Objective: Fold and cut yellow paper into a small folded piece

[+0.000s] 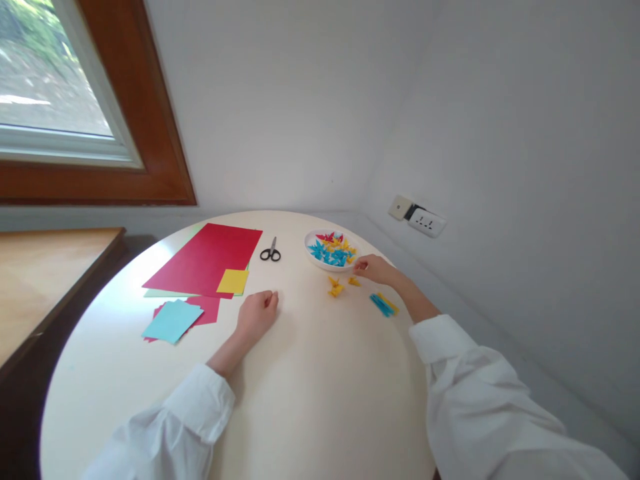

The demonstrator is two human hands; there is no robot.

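Note:
My left hand (pixel 257 313) rests on the table as a loose fist, with nothing visible in it, just right of the paper. My right hand (pixel 375 269) is at the right rim of a round white plate (pixel 342 269), its fingers pinched together. Whatever is between those fingertips, if anything, is too small to make out. In the plate lie many small folded paper cranes, blue (pixel 334 255), yellow and red. Outside it, in front, sit a few yellow paper cranes (pixel 335 287), one of them close under my right hand.
Blue and yellow paper strips (pixel 383 305) lie by my right forearm. Black-handled scissors (pixel 271 253) are left of the plate. Large red sheets (pixel 205 260), a yellow square (pixel 233 281) and light blue squares (pixel 173 321) lie at left. A wall socket (pixel 427 222) is behind.

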